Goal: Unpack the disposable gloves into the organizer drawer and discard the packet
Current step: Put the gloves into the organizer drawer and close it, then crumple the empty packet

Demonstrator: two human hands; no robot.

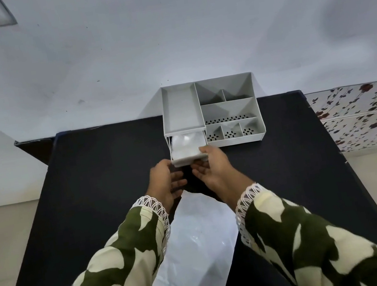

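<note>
A wide black table (98, 207) is filling most of the view, its far edge sitting against a white wall. A flat, crinkled white plastic packet (197, 248) is lying on the near part of the table, between the two green-and-cream patterned sleeves. A grey plastic multi-compartment organizer (229, 111) is standing at the far edge, and its small grey drawer (189, 159) is sticking partly out toward the person. Clear, crumpled disposable gloves (186, 144) are sitting inside that drawer. The left hand (165, 183) is touching the drawer's front left corner, fingers loosely spread and holding nothing. The right hand (212, 166) is touching the front right corner, fingers likewise relaxed and apart.
</note>
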